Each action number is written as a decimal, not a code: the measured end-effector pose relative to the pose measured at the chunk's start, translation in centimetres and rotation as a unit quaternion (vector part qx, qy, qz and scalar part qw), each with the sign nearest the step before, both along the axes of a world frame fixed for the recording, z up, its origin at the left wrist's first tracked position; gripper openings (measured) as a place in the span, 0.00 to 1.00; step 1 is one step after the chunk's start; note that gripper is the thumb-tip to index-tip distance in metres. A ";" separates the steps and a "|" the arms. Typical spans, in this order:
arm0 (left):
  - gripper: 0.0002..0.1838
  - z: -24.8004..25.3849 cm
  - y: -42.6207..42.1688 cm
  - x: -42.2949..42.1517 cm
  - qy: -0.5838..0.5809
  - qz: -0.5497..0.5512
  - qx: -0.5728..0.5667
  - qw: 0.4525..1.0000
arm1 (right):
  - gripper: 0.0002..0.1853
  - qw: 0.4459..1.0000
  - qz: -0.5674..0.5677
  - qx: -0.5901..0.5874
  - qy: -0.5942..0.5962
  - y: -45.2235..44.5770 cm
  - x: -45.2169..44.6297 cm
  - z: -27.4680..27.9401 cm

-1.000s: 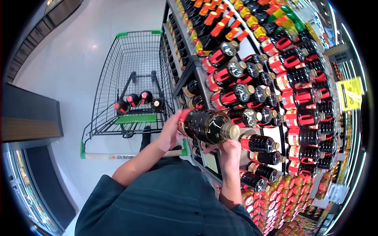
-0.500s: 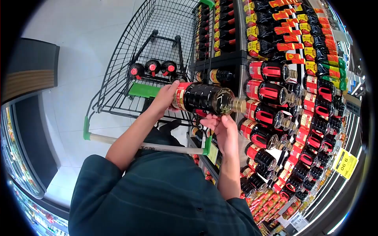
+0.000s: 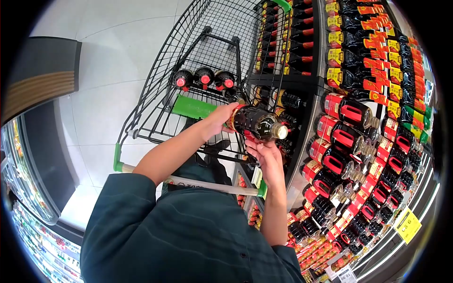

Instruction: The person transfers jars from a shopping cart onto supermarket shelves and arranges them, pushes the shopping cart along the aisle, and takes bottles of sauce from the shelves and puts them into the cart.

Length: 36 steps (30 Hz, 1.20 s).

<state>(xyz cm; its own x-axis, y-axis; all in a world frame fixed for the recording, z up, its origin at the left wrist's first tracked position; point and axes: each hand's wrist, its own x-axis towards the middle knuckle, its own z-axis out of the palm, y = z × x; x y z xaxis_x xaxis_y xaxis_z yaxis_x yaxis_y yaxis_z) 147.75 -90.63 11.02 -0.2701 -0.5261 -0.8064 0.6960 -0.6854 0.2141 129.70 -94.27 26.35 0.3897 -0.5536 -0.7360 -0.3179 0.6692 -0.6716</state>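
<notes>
A large dark bottle (image 3: 255, 120) with a red label and a pale gold cap lies tilted between my two hands, its cap toward the shelves. My left hand (image 3: 220, 121) is wrapped round its labelled base end. At the neck end, my right hand (image 3: 267, 155) supports it from below, fingers closed against the bottle and its red handle. Below and beyond the hands is a shopping cart (image 3: 192, 107) with a green flap. Inside it stand several dark bottles (image 3: 204, 78), three with red caps and one partly hidden near my left hand.
Shelves of dark bottles with red handles (image 3: 332, 134) rise on the right, with yellow-labelled bottles (image 3: 347, 56) above them. A yellow price tag (image 3: 407, 226) hangs at lower right. The cart's handlebar (image 3: 212, 186) crosses before my body. A dark cabinet (image 3: 40, 75) stands left.
The view has turned, so the cart appears farther right. The held bottle has swung from pointing sideways to tilting its cap more toward me. Both hands keep hold of it.
</notes>
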 end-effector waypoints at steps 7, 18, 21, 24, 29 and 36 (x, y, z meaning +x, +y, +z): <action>0.22 -1.3 -1.7 0.6 0.032 0.054 -0.019 0.998 | 0.21 0.996 0.065 -0.037 0.046 -2.5 2.8 -2.4; 0.39 -2.9 -3.0 3.1 0.148 0.225 -0.175 0.947 | 0.15 0.974 0.112 -0.175 0.096 -8.2 4.5 -11.1; 0.35 -1.7 -3.3 3.5 0.120 0.215 -0.162 0.956 | 0.18 0.962 0.162 -0.166 0.143 -9.2 4.9 -13.7; 0.36 -1.9 -3.3 3.5 0.149 0.237 -0.169 0.945 | 0.16 0.973 0.138 -0.146 0.113 -9.9 6.2 -13.9; 0.38 -2.2 -3.5 3.1 0.081 0.236 -0.173 0.953 | 0.16 0.946 0.204 -0.203 0.149 -10.9 5.0 -16.5; 0.27 -3.5 -3.4 2.2 0.018 0.167 -0.204 0.964 | 0.21 0.970 0.163 -0.145 0.104 -9.3 6.0 -16.0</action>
<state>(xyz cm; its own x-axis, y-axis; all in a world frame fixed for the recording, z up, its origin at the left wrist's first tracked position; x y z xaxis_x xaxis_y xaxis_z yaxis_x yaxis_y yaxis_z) 149.97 -94.01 7.48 -0.0551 -0.8604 -0.5067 0.8752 -0.2859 0.3902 135.66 -103.55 10.38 0.4386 -0.6218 -0.6488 -0.6299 0.3022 -0.7155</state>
